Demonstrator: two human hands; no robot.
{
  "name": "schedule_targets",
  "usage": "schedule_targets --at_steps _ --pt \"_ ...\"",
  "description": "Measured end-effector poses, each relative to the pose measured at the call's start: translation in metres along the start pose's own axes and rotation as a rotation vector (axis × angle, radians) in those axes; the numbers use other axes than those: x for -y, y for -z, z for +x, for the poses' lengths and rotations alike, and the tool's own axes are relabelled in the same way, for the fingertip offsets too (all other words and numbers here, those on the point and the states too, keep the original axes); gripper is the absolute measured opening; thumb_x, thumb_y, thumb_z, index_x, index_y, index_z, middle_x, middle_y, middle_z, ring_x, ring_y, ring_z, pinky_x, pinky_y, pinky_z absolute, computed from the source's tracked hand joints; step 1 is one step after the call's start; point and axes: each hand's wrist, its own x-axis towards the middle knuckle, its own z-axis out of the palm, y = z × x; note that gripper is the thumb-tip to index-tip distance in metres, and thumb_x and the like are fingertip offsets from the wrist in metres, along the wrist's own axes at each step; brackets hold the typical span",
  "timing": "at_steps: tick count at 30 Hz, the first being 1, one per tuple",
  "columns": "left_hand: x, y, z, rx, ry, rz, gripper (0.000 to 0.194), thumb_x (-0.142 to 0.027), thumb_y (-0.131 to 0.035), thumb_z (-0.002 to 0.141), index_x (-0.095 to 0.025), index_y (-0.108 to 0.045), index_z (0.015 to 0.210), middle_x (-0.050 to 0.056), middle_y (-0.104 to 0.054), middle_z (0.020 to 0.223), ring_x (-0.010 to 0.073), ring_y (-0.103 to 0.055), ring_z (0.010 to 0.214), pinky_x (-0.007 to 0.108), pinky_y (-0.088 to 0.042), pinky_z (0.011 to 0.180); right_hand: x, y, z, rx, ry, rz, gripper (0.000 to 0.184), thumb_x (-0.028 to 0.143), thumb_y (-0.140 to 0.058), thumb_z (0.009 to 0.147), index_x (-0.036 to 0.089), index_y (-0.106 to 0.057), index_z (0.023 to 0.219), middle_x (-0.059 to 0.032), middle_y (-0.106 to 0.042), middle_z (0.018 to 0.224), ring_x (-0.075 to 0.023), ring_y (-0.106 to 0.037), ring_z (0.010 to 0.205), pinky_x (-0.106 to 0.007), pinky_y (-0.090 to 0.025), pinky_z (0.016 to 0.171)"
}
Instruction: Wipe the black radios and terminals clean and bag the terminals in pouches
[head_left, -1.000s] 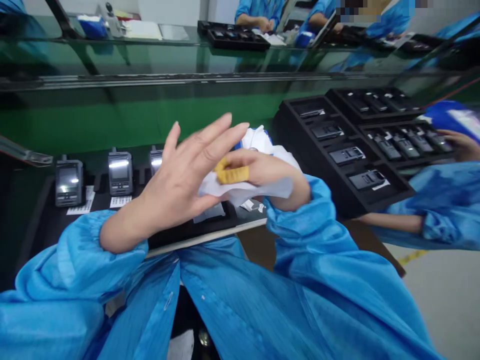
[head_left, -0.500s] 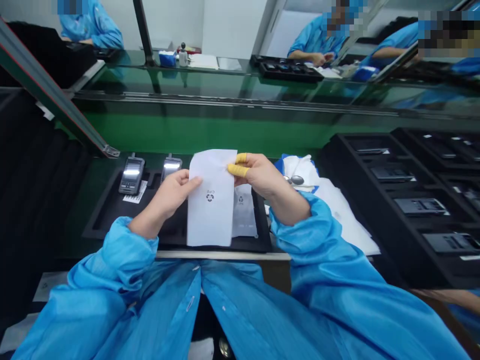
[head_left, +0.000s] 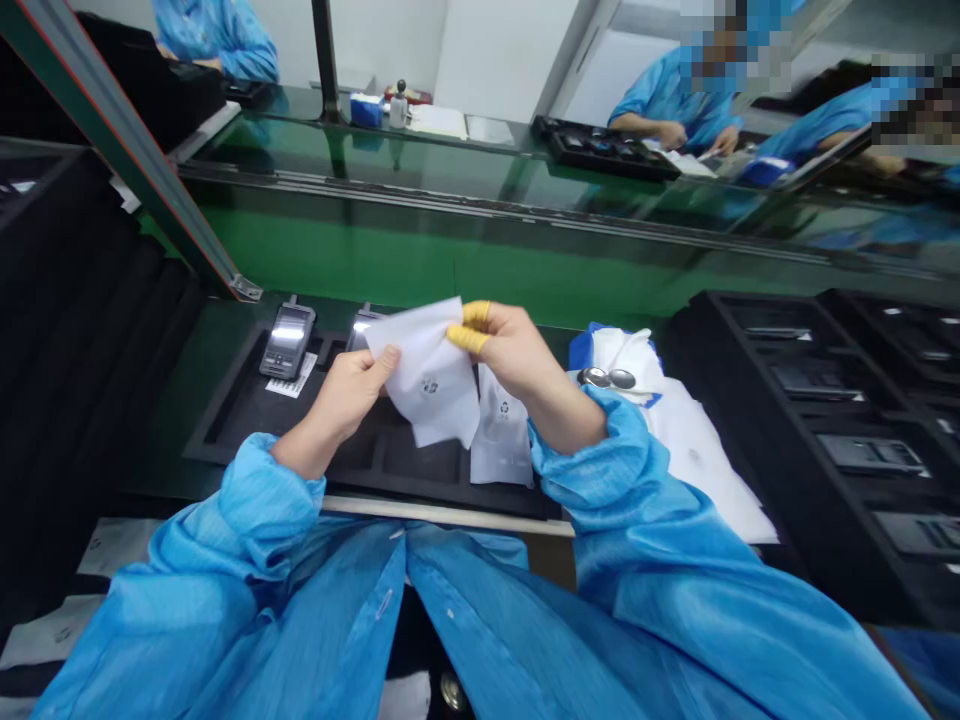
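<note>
Between my hands, above the black foam tray (head_left: 225, 435), is a white plastic bag (head_left: 435, 375) printed with a recycling mark. My left hand (head_left: 351, 390) pinches its left edge, thumb on top. My right hand (head_left: 510, 345), with yellow finger cots on two fingers, grips its upper right corner. A second white bag (head_left: 501, 440) lies at the right end of the tray, under my right wrist. At the tray's left sits a dark handheld device (head_left: 289, 340) with a screen, beside a barcode label (head_left: 292, 376). Another handheld device (head_left: 363, 325) is partly hidden behind the held bag.
To the right lie a blue tissue box (head_left: 581, 350), two round metal discs (head_left: 607, 378) and a stack of white bags (head_left: 705, 460). Foam trays with devices (head_left: 870, 453) fill the far right; stacked black trays (head_left: 67, 350) the left. Co-workers (head_left: 686, 105) sit beyond the glass shelf.
The held bag has gone from hanging flat and long to tilted and crumpled, its lower edge higher. My hands still hold it. The whole view has shifted slightly.
</note>
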Motion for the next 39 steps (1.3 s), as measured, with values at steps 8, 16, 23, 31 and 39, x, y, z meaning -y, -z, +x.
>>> schedule_targets --at_steps 8,16,23,31,39 --pt "0.015 0.000 -0.014 0.336 0.308 -0.401 0.090 -0.072 -0.082 0.048 -0.013 -0.063 0.114 0.025 -0.055 0.137 0.0424 -0.047 0.132 0.059 -0.039 0.107 0.028 0.001 0.030 -0.240 0.459 0.254 0.020 0.037 -0.069 0.078 0.026 -0.057 0.091 0.0044 -0.068 0.101 -0.0127 -0.066 0.104 -0.028 -0.057 0.087" --pt "-0.015 -0.054 -0.008 0.087 0.199 -0.847 0.057 -0.062 -0.029 0.097 -0.018 -0.061 0.112 0.011 -0.055 0.141 0.0269 -0.046 0.137 0.046 -0.045 0.109 0.002 -0.041 -0.003 -0.188 0.215 0.491 0.019 0.032 -0.067 0.076 0.026 -0.054 0.088 0.0007 -0.070 0.098 -0.0154 -0.065 0.105 -0.030 -0.060 0.087" --pt "-0.045 -0.012 -0.005 -0.223 -0.101 -0.733 0.018 -0.032 -0.053 0.097 -0.021 -0.067 0.100 0.002 -0.074 0.103 0.0173 -0.062 0.119 0.028 -0.055 0.095 -0.015 -0.027 -0.027 -0.042 -0.009 0.250 0.025 0.027 -0.068 0.073 0.025 -0.050 0.090 0.0038 -0.064 0.085 -0.0114 -0.064 0.074 -0.034 -0.059 0.080" --pt "-0.070 0.029 -0.047 -0.248 -0.408 -0.016 0.028 -0.041 -0.083 0.070 -0.016 -0.073 0.079 0.004 -0.073 0.072 0.0178 -0.067 0.069 0.028 -0.056 0.064 -0.027 0.007 0.056 -0.069 -0.059 -0.888 0.019 0.016 -0.056 0.083 0.016 -0.070 0.096 -0.0108 -0.070 0.114 -0.0220 -0.062 0.109 -0.035 -0.044 0.101" --pt "-0.063 0.019 -0.038 -0.217 -0.169 0.200 0.047 -0.045 -0.092 0.042 -0.014 -0.068 0.069 0.001 -0.067 0.061 0.0145 -0.059 0.054 0.024 -0.045 0.049 -0.036 -0.001 0.072 0.029 -0.187 -0.782 0.010 0.012 -0.062 0.076 0.012 -0.072 0.077 -0.0053 -0.074 0.077 -0.0107 -0.060 0.063 -0.022 -0.045 0.061"
